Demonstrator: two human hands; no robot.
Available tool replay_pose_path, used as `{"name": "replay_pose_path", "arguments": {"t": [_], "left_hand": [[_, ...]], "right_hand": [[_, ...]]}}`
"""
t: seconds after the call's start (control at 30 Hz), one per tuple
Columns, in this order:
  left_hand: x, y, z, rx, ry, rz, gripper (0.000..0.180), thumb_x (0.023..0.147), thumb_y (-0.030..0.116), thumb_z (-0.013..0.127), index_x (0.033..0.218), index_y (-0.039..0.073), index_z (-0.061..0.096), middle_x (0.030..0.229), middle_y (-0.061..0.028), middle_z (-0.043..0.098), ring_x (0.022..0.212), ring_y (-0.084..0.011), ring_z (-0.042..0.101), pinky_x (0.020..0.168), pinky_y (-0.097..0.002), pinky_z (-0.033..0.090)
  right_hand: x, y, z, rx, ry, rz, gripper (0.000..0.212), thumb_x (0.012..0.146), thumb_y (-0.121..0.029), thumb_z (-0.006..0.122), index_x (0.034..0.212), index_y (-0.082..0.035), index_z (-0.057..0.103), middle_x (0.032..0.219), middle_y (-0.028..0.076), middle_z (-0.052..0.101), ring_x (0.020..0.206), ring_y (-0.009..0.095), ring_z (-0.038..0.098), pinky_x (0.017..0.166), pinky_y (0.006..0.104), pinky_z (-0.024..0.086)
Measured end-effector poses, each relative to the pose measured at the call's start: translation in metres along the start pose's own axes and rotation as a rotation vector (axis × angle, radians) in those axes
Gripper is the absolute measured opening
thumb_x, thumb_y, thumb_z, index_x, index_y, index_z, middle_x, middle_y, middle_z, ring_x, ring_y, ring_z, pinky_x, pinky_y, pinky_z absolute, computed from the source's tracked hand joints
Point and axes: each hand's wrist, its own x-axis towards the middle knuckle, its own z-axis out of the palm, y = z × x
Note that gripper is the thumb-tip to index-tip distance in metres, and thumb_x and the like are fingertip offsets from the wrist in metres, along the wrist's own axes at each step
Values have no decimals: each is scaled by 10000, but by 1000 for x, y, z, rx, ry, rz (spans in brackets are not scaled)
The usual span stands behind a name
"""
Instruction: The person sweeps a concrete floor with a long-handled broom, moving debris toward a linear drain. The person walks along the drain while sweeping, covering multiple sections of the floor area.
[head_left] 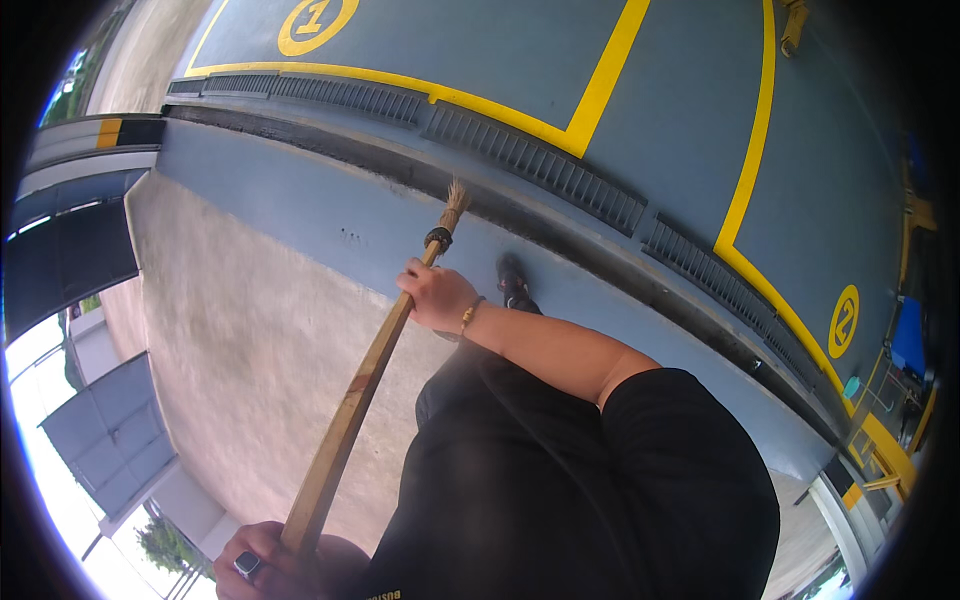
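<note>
Two-handed grip on a long broom. The right hand [435,296], a thin bracelet at its wrist, is closed around the wooden handle [350,415] well down its length, near the dark binding [438,239] that ties on the bristles; the left hand [268,570], wearing a ring, is wrapped around the handle's upper end at the lower edge of the view. The broom runs diagonally from that hand to the straw-coloured bristle tuft [456,202], which lies at the edge of the long drain grating [540,160] on the blue painted floor [330,215]. The handle looks like a flattish strip of bare wood — stiff, light and fairly smooth, judged easy to swing with hands set well apart as here; the fibres appear thin and springy. Beyond the grating run yellow painted lines [600,85] and circled numerals; nearer the person, rough grey concrete [250,350]. A dark shoe [513,280] stands just beside the right hand in the view.
</note>
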Motion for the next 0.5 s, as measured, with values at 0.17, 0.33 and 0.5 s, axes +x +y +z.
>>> {"name": "replay_pose_path", "arguments": {"t": [0.17, 0.33, 0.5], "left_hand": [[6, -94, 34, 8, -674, -359, 281, 531, 82, 751, 594, 124, 480, 625, -2, 489, 602, -189, 539, 851, -479, 465], [-53, -139, 101, 155, 246, -282, 359, 936, 394, 683, 833, 123, 471, 664, -23, 528, 633, -185, 513, 808, -424, 444], [-72, -117, 135, -47, 143, -384, 344, 986, 329, 594, 774, 128, 414, 591, -29, 478, 567, -183, 438, 670, -390, 378]], "right_hand": [[11, 108, 39, 18, -60, 232, 190, 853, -196, 640, 976, -78, 557, 1046, 147, 601, 871, 388, 663, 738, 491, 551], [-71, 154, 30, -128, -81, 385, 237, 894, -277, 635, 955, -70, 537, 986, 189, 602, 873, 430, 649, 743, 522, 532], [-176, 142, 0, -162, -66, 476, 230, 880, -277, 623, 968, -77, 551, 991, 185, 600, 906, 416, 651, 786, 508, 546]]}}
